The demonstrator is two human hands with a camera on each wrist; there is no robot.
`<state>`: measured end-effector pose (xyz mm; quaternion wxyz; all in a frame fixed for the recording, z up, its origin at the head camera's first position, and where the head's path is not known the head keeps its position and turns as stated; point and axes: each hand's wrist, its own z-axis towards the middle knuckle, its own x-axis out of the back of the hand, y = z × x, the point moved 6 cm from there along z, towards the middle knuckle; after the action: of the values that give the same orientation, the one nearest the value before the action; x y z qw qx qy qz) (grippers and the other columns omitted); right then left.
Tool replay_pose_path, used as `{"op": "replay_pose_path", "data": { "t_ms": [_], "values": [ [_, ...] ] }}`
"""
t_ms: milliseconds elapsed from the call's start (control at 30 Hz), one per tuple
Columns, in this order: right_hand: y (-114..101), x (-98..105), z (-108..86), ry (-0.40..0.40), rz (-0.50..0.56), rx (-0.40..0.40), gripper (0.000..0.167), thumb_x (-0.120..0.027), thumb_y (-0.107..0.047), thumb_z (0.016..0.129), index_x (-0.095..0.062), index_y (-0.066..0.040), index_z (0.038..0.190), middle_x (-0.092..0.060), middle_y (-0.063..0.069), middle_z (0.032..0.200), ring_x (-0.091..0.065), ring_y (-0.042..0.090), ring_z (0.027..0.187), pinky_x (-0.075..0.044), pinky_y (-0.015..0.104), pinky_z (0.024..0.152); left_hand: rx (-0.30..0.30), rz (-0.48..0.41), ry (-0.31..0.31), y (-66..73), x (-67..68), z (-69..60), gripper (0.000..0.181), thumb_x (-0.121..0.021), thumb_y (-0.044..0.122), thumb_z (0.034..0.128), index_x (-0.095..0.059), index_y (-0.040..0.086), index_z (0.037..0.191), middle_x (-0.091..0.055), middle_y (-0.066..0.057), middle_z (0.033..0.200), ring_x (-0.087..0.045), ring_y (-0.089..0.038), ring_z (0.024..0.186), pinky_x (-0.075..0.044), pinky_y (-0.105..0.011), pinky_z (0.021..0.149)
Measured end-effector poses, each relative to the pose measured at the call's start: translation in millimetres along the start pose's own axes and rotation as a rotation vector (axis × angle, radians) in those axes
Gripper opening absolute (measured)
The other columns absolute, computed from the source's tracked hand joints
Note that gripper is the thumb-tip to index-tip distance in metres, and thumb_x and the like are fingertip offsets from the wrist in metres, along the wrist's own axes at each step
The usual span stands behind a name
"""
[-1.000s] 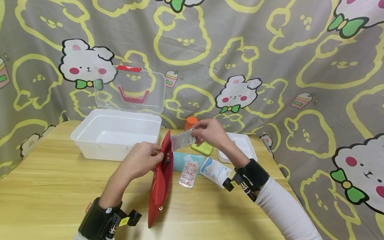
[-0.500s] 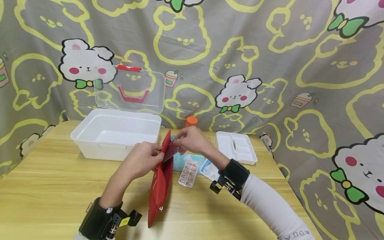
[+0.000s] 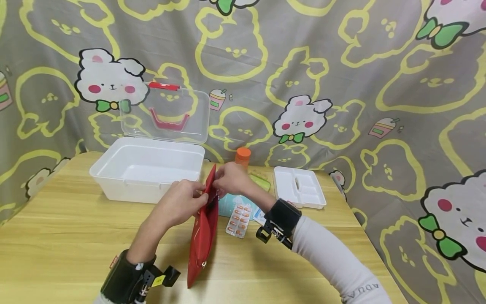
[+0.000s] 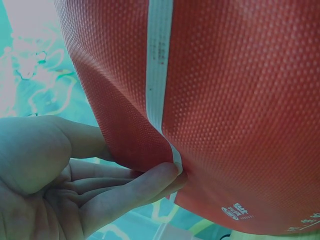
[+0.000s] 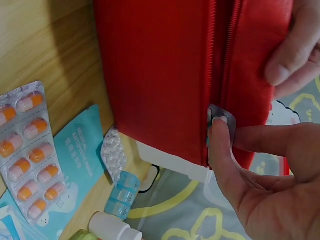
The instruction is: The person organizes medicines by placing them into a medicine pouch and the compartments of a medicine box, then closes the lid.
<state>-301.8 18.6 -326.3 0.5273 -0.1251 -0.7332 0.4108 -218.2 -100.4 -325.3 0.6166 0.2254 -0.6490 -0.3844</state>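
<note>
A red zip pouch (image 3: 203, 240) stands on edge on the table, its zip side toward the right. My left hand (image 3: 179, 202) pinches its upper side, and a white elastic band (image 4: 157, 65) runs along the pouch there. At the zip opening, my right hand (image 3: 236, 179) pinches a blister pack (image 5: 229, 119) between thumb and finger. Most of that pack is inside the pouch; only one end shows. Beside the pouch lie an orange-and-white capsule blister pack (image 3: 238, 220) and a teal antiseptic packet (image 5: 82, 150).
A white plastic box (image 3: 136, 190) with its clear lid (image 3: 197, 122) raised stands back left. An orange-capped bottle (image 3: 243, 154), a green item (image 3: 260, 182) and a white compartment tray (image 3: 279, 177) are at the back right. A small blue pill organizer (image 5: 122, 195) lies near the pouch.
My right hand has moved left to the pouch, and the blister pack it holds has slid into the opening. My left hand and the pouch have stayed in place.
</note>
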Motion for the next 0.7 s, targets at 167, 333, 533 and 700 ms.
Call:
{"op": "replay_pose_path", "data": {
  "t_ms": [167,333,533,700],
  "values": [
    [-1.3,-5.9,3.8,0.045,-0.069,0.027,0.011,-0.064,0.0,0.091,-0.073,0.001,0.085,-0.07,0.01,0.068,-0.068,0.014,0.052,-0.058,0.027,0.051,-0.008,0.008,0.004,0.3,0.8,-0.9,0.019,-0.056,0.005,0.095,-0.072,-0.003,0.101,-0.075,-0.012,0.086,-0.068,-0.012,0.06,-0.059,-0.027,0.056],
    [-4.5,-10.0,6.2,0.1,-0.162,0.107,0.011,-0.064,0.001,0.088,-0.071,-0.003,0.081,-0.068,0.005,0.062,-0.064,0.009,0.045,-0.055,0.023,0.048,-0.026,0.014,0.013,-0.2,1.3,-0.5,0.017,-0.055,0.004,0.0942,-0.071,-0.003,0.095,-0.074,-0.011,0.084,-0.068,-0.012,0.061,-0.059,-0.027,0.055],
    [-4.7,-12.5,9.9,0.161,-0.344,0.173,0.01,-0.066,0.0,0.086,-0.072,-0.005,0.079,-0.069,0.004,0.063,-0.059,0.004,0.041,-0.051,0.017,0.046,-0.049,0.036,0.033,-1.1,2.4,0.4,0.016,-0.055,0.004,0.0935,-0.071,-0.001,0.091,-0.075,-0.01,0.083,-0.068,-0.012,0.062,-0.058,-0.026,0.054],
    [-1.2,-13.0,12.1,0.187,-0.398,0.189,0.008,-0.069,-0.004,0.086,-0.074,-0.006,0.08,-0.07,0.003,0.065,-0.058,0.004,0.046,-0.048,0.015,0.049,-0.036,0.024,0.023,-1.4,3.8,-0.4,0.019,-0.055,0.004,0.0941,-0.072,-0.004,0.1,-0.075,-0.014,0.088,-0.069,-0.013,0.063,-0.059,-0.028,0.055]
  ]
}}
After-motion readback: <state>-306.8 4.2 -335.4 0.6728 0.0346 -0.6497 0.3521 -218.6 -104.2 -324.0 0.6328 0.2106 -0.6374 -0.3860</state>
